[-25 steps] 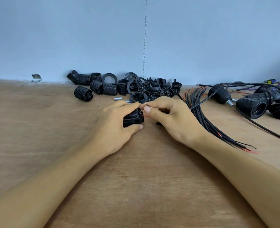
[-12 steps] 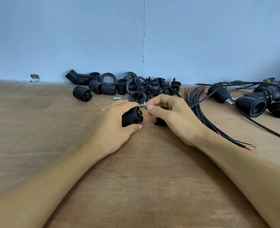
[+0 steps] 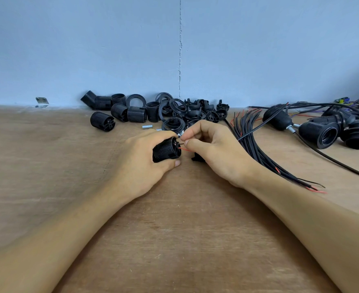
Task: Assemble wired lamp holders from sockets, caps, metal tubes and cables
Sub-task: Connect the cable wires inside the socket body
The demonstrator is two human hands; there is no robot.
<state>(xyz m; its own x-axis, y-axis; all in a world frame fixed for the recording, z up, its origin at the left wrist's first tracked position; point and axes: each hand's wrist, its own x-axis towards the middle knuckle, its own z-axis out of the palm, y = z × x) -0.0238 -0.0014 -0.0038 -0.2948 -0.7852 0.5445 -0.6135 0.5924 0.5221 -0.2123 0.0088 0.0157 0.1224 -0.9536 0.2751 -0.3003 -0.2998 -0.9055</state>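
Note:
My left hand (image 3: 141,163) grips a black ribbed socket (image 3: 166,149) lying on its side on the wooden table (image 3: 47,176), its wiring end facing right. My right hand (image 3: 214,149) pinches a thin black wire at that end, while a red wire (image 3: 184,149) hangs just below the fingertips. The black cable (image 3: 256,127) runs from my right hand up and to the right. A small black cap (image 3: 197,159) lies under my right palm, mostly hidden.
Loose black sockets (image 3: 102,121), rings and caps (image 3: 197,113) are heaped along the blue wall. Short metal tubes (image 3: 147,126) lie in front of them. A bundle of black cables (image 3: 265,157) fans out on the right, beside several finished wired holders (image 3: 320,134).
My right hand has drawn back slightly from the socket's end, so the black and red wire ends now show between the fingertips and the socket. The left hand holds steady.

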